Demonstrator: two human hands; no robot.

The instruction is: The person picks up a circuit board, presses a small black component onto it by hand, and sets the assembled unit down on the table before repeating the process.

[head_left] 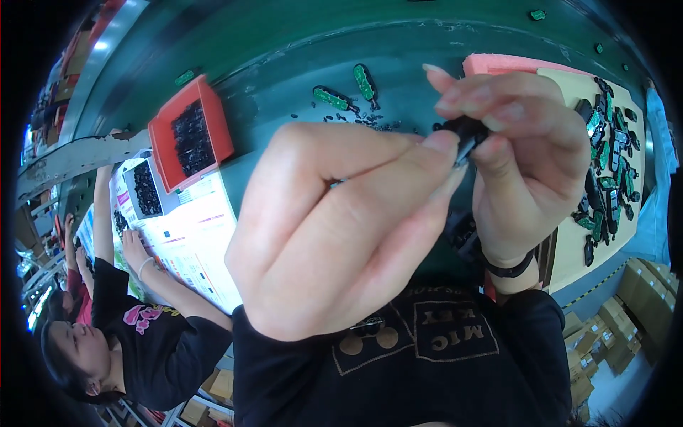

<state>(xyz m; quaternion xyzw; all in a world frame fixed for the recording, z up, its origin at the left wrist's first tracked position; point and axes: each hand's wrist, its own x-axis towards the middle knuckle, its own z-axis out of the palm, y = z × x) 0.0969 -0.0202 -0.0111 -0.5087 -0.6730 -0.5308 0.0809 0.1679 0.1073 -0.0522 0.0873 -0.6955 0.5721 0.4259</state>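
Close beneath the head camera, the left hand [334,228] and right hand [526,156] both pinch a small black part [466,135] between thumb and fingertips, held above the green bench [284,92]. Judged step: fitting or checking the part; the next move calls for steady, aligned pressure. Far left sits a red tray [213,121] of black pieces; right, a tan board [569,242] carries green circuit boards [608,164]. A seated co-worker [135,334] works at near left.

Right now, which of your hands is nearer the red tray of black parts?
Left. The left hand is just right of the red tray; the right hand is beyond it, farther right.
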